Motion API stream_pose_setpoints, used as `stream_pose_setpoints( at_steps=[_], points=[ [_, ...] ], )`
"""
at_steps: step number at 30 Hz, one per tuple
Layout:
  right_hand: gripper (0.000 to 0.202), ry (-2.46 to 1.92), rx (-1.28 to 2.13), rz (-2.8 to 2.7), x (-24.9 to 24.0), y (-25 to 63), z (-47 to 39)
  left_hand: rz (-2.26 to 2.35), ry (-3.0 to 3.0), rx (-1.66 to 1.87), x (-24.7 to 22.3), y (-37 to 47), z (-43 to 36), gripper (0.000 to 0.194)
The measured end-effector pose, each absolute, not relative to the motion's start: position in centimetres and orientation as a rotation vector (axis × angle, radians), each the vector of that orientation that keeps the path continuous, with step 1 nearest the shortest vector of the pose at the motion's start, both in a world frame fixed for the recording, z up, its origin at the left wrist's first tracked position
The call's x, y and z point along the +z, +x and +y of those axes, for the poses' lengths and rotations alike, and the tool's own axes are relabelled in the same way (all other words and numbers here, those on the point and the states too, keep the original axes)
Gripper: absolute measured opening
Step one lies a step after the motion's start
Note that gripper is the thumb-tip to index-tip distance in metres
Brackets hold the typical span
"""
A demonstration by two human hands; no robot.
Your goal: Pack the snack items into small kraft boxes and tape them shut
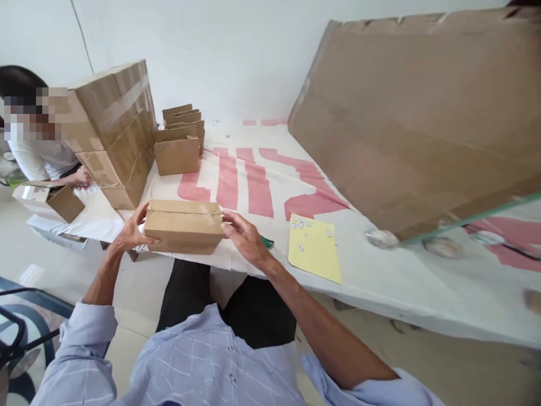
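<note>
A closed brown cardboard box (183, 228) sits at the front edge of the cloth-covered table, with a flap seam along its top. My left hand (134, 230) grips its left end, thumb across the front face and fingers behind. At the right end, my right hand (243, 234) holds the box with its fingers against the upper corner. Just right of that hand lies a green object (267, 242), partly hidden by the wrist. A yellow sheet (315, 254) with several small whitish pieces on it rests farther right.
Several open small boxes (177, 157) stand toward the wall. Left of them rises a stack of large taped cartons (112, 129). A big cardboard panel (414, 118) leans at the right. A co-worker (34, 129) sits at far left beside an open box (65, 203).
</note>
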State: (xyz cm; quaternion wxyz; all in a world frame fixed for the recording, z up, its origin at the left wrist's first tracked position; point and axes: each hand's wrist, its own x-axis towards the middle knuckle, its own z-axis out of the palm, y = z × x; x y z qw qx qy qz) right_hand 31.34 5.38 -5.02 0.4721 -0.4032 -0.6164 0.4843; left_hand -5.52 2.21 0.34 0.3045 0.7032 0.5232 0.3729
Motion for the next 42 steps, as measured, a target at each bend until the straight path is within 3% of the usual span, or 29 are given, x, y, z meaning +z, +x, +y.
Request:
stream_pose_setpoints(
  at_steps=[10,19,31,42],
  points=[
    [0.068,-1.181,1.289,-1.333,-7.2,34.0,6.5,1.411,2.039,1.338,0.7,1.6,-1.5,0.144],
    [0.065,-1.148,1.322,-1.245,-8.4,34.3,7.1,1.299,2.152,1.266,2.7,2.9,-3.5,0.118],
    [0.066,-1.139,1.361,-1.182,-8.8,34.0,8.0,1.441,2.181,1.148,3.5,4.9,-3.7,0.123],
    [0.068,-1.184,1.116,-1.368,-6.6,33.7,6.4,1.294,2.213,1.073,3.3,1.4,-3.7,0.099]
  ],
)
